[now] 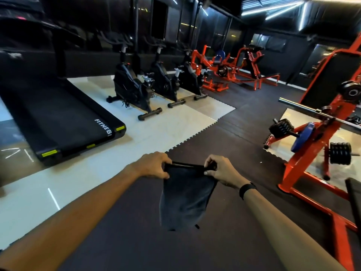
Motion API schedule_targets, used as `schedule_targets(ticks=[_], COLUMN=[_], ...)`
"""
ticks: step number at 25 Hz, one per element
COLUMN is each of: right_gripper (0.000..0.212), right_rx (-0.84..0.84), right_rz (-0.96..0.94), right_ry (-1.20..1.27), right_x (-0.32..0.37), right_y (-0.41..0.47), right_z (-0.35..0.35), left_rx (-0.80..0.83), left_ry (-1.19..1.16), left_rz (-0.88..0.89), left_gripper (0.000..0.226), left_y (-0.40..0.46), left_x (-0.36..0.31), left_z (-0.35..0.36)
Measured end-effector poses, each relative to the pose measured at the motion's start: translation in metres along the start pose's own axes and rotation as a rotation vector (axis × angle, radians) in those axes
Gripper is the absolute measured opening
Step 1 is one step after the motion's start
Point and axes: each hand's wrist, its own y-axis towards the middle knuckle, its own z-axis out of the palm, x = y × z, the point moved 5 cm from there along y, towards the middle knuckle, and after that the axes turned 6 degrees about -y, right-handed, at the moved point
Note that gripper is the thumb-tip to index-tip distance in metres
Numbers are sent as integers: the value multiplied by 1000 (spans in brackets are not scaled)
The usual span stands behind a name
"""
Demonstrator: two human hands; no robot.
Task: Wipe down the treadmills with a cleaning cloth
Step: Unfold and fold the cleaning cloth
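A dark cleaning cloth (pixel 185 196) hangs in front of me, stretched by its top edge between both hands. My left hand (pixel 154 165) pinches the cloth's upper left corner. My right hand (pixel 220 171) pinches the upper right corner; a black band sits on that wrist. A black treadmill (pixel 58 114) with yellow-green end caps and white "FITNES" lettering lies on the pale floor to the upper left, well ahead of my hands. Its console is out of view in the dark top left.
Three black exercise bikes (pixel 136 89) stand in a row right of the treadmill. Orange weight machines (pixel 230 65) fill the back. An orange rack with a barbell (pixel 316 112) and plates stands close on my right. Dark rubber mats (pixel 234 133) cover the floor under me.
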Motion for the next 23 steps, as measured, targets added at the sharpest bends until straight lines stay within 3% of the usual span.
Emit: schedule_targets(ticks=[9,17,23], right_gripper=[31,29,38], right_rx=[57,136,150], right_rz=[-148,-252,-275], right_ry=[-4,8,61], right_x=[62,90,92], right_y=[85,120,133], right_z=[28,53,51], left_rx=[-279,-262,-306], left_ry=[-42,15,-141], left_rz=[-87,-201,-288], left_gripper=[16,16,14], left_y=[-25,-48,-55], left_x=[64,89,92], left_z=[-71,-87,-97])
